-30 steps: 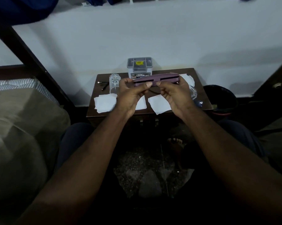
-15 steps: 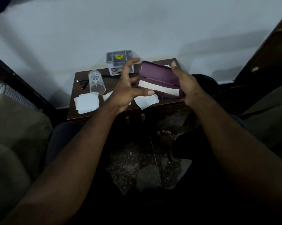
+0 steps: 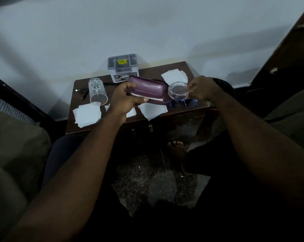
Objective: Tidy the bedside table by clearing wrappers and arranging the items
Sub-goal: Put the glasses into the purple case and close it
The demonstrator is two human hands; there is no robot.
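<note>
The left hand (image 3: pixel 125 100) is raised over the desk (image 3: pixel 151 74), fingers and thumb clamped on the open purple glasses case (image 3: pixel 147 88). The right hand (image 3: pixel 202 88) reaches to the desk's right side, fingers curled beside a clear dish (image 3: pixel 177 89), above blue sunglasses (image 3: pixel 182 103); what they grasp cannot be determined. Half a second earlier the right hand held the case and the left hand was spread open. White wrappers (image 3: pixel 87 115) lie on the desk.

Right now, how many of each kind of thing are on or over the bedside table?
White paper sheets: 4
Glass tumbler: 1
Clear dish: 1
Purple case: 1
Blue sunglasses: 1
Grey box: 1
Black cable: 1
Total: 10
</note>
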